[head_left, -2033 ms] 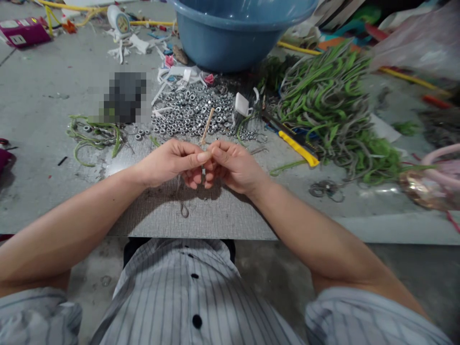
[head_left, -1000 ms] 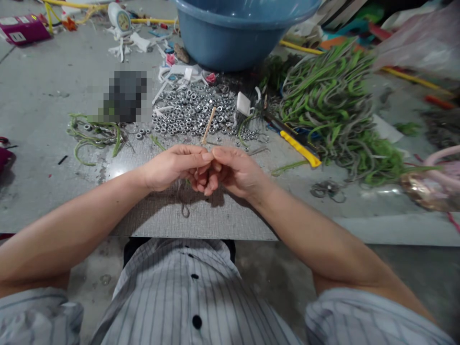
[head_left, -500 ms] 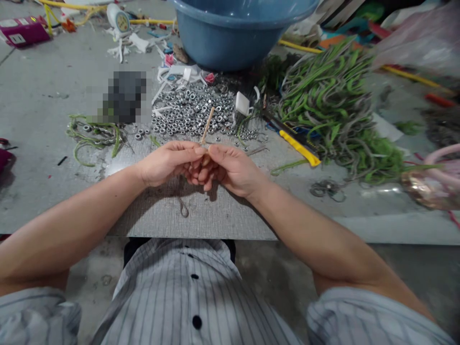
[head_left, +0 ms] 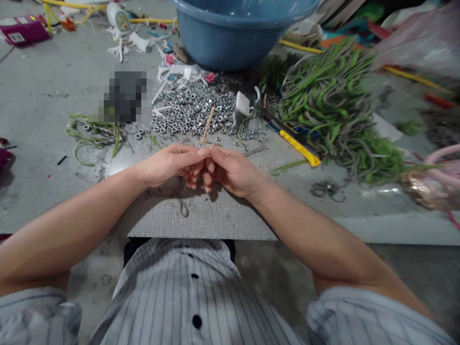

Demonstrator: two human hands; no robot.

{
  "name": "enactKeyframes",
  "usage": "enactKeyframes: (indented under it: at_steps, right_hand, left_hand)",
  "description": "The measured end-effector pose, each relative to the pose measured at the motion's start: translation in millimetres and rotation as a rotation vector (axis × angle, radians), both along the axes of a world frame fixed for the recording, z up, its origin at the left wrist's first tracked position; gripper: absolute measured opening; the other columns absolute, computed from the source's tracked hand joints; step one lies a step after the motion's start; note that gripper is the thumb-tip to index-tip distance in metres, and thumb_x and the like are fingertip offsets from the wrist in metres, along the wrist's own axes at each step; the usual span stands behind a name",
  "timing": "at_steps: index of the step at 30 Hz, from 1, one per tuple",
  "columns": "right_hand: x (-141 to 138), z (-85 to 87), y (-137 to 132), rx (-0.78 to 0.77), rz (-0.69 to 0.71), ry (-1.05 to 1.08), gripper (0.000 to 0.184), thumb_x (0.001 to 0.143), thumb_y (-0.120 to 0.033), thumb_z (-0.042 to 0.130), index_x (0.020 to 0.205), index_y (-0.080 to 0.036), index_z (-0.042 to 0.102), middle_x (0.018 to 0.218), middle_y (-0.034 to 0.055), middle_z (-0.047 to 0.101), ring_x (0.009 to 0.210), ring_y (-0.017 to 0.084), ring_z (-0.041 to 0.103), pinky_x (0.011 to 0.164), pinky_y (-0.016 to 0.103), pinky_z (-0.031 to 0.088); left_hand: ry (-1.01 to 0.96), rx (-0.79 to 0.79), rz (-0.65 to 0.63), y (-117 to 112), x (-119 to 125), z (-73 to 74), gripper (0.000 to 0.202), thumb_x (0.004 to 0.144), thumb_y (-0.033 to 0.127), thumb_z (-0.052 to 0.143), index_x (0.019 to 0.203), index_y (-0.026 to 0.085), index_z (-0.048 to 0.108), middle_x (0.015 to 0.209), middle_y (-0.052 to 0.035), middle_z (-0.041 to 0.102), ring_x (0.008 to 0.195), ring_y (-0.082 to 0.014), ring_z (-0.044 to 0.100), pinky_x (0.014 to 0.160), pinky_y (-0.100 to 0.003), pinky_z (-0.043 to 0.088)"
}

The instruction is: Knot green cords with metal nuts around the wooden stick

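My left hand (head_left: 171, 165) and my right hand (head_left: 233, 170) meet fingertip to fingertip over the grey board (head_left: 230, 221), both pinched shut on something small that their fingers hide. A thin wire loop (head_left: 184, 209) hangs or lies just below them on the board. Just beyond my fingers lies a pile of silver nuts (head_left: 192, 114) with a thin wooden stick (head_left: 207, 125) resting across it.
A blue basin (head_left: 233, 33) stands behind the nuts. A heap of green and grey cords (head_left: 334, 110) fills the right side, with a yellow-handled knife (head_left: 296, 146) beside it. A few green cords and nuts (head_left: 94, 134) lie at the left. A magenta box (head_left: 23, 29) sits far left.
My hands have stayed together at the same spot; the fingers shifted slightly as they worked the small thing between them. Nothing else moved.
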State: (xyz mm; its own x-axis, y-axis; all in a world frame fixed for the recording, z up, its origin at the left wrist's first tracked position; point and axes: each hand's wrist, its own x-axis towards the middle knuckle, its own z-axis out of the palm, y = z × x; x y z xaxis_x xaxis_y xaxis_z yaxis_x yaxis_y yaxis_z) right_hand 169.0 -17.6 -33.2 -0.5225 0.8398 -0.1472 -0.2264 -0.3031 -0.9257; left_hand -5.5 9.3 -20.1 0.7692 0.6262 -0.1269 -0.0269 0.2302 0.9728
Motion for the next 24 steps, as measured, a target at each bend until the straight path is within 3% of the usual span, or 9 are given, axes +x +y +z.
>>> enactKeyframes:
  at_steps: [8, 13, 18, 24]
  right_hand:
    - [-1.8, -3.0, 0.0, -0.008, 0.034, -0.004, 0.059, 0.075, -0.071, 0.061, 0.052, -0.022, 0.039, 0.046, -0.0024, 0.056, 0.045, 0.013, 0.059, 0.049, 0.026, 0.052]
    - [-1.5, -2.9, -0.4, 0.002, 0.043, -0.008, 0.06, 0.075, -0.071, 0.061, 0.05, -0.022, 0.038, 0.046, -0.0017, 0.056, 0.049, 0.014, 0.062, 0.052, 0.027, 0.052]
    - [-3.0, -2.0, -3.8, 0.062, 0.041, 0.033, 0.061, 0.078, -0.071, 0.058, 0.049, -0.022, 0.038, 0.047, -0.0009, 0.057, 0.055, 0.016, 0.066, 0.056, 0.027, 0.053]
    - [-3.7, -1.8, -1.5, 0.034, 0.048, 0.072, 0.06, 0.075, -0.069, 0.063, 0.049, -0.022, 0.038, 0.043, -0.003, 0.055, 0.051, 0.016, 0.064, 0.057, 0.028, 0.054]
  left_hand:
    - [-0.006, -0.012, -0.003, -2.2, 2.6, 0.3, 0.051, 0.081, 0.058, 0.065, 0.055, 0.018, 0.048, 0.051, 0.0009, 0.048, 0.053, -0.0135, 0.061, 0.049, -0.024, 0.049]
    - [-0.01, -0.016, -0.02, -3.0, 3.2, 2.3, 0.051, 0.08, 0.059, 0.065, 0.054, 0.018, 0.047, 0.05, 0.0014, 0.047, 0.052, -0.0128, 0.06, 0.048, -0.023, 0.047]
    - [-0.016, -0.009, -0.049, -4.2, 3.1, 6.1, 0.047, 0.08, 0.059, 0.065, 0.062, 0.017, 0.056, 0.051, 0.0014, 0.052, 0.049, -0.011, 0.057, 0.048, -0.023, 0.045]
    - [-0.047, -0.064, -0.017, -3.9, 3.7, 3.1, 0.052, 0.081, 0.056, 0.067, 0.053, 0.017, 0.046, 0.049, 0.0026, 0.047, 0.05, -0.0101, 0.059, 0.049, -0.021, 0.046]
